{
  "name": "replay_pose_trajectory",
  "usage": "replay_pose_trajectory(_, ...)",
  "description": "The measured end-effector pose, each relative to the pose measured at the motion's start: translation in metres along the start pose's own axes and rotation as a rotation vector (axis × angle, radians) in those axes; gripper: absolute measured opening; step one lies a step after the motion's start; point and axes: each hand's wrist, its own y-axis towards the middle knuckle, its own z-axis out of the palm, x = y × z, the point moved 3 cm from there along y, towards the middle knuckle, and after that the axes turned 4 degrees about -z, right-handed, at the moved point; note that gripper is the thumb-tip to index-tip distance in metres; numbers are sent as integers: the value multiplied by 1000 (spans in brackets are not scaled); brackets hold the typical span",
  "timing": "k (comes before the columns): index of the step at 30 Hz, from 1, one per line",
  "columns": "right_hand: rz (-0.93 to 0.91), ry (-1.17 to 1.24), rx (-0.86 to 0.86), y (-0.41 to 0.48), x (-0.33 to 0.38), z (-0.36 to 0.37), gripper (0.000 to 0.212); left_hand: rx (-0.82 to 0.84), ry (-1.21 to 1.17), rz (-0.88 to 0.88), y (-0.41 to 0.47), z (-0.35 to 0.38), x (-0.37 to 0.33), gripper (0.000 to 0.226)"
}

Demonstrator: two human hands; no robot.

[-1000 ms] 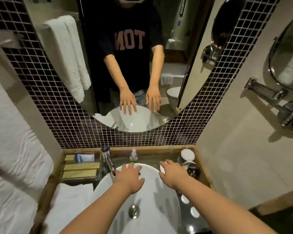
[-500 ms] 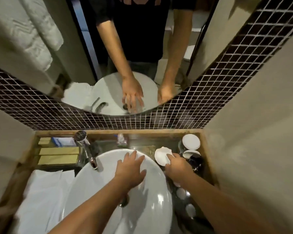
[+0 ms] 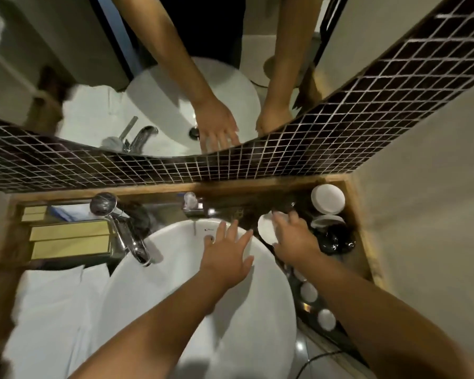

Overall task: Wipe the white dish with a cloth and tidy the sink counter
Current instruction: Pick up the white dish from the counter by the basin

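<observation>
The small white dish (image 3: pixel 265 228) sits on the dark counter just right of the white basin (image 3: pixel 175 269). My right hand (image 3: pixel 294 239) lies over it, fingers past its far edge and thumb at its near edge, gripping it. My left hand (image 3: pixel 226 258) hovers flat over the back of the basin, fingers spread, holding nothing. A folded white cloth (image 3: pixel 52 310) lies on the counter left of the basin.
A chrome faucet (image 3: pixel 129 233) stands at the basin's back left, with yellow boxes (image 3: pixel 69 239) beside it. A small bottle (image 3: pixel 190 203) is at the back. White lidded jars (image 3: pixel 327 202), a black object (image 3: pixel 337 239) and small white caps (image 3: pixel 308 292) crowd the right side.
My head has tilted down toward the counter. My right hand moved from the basin rim onto the white dish and closed on it. The left hand stays over the basin.
</observation>
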Motion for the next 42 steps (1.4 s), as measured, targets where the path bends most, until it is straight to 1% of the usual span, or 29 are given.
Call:
replay_pose_trajectory(9, -52, -96, 69, 24, -1, -6, 98, -29, 26, -18, 2, -2, 0, 66)
replay_pose_trajectory(15, -107, -69, 36, 24, 2, 0, 102, -34, 18, -27, 0, 4, 0, 68)
replay_pose_trajectory(19, -131, -74, -2, 14, 3, -17, 109, -21, 17, -18, -8, 3, 5, 64)
replay_pose_trajectory(22, -194, -41, -25, -7, 12, -36, 113, -32, 0, 8, -19, -1, 17, 61)
replay_pose_trajectory(26, -314, -48, 13, -41, 39, -57, 116, -116, -79, -12, -47, -14, 38, 59)
replay_pose_trajectory(29, -369, -77, 25, -67, 70, -62, 117, -117, -95, -63, -75, -23, 56, 62)
replay_pose_trajectory(33, -417, -128, -9, -97, 114, -50, 115, -111, -91, -128, -116, -27, 82, 65)
replay_pose_trajectory(36, -451, -167, -18, -110, 145, -36, 114, -158, -125, -149, -143, -21, 99, 63)
replay_pose_trajectory(40, -483, -285, 2, -117, 177, -20, 119, -177, -214, -182, -161, -7, 120, 60)
replay_pose_trajectory(42, -482, -343, 19, -119, 188, -15, 118, -184, -225, -212, -165, 0, 127, 57)
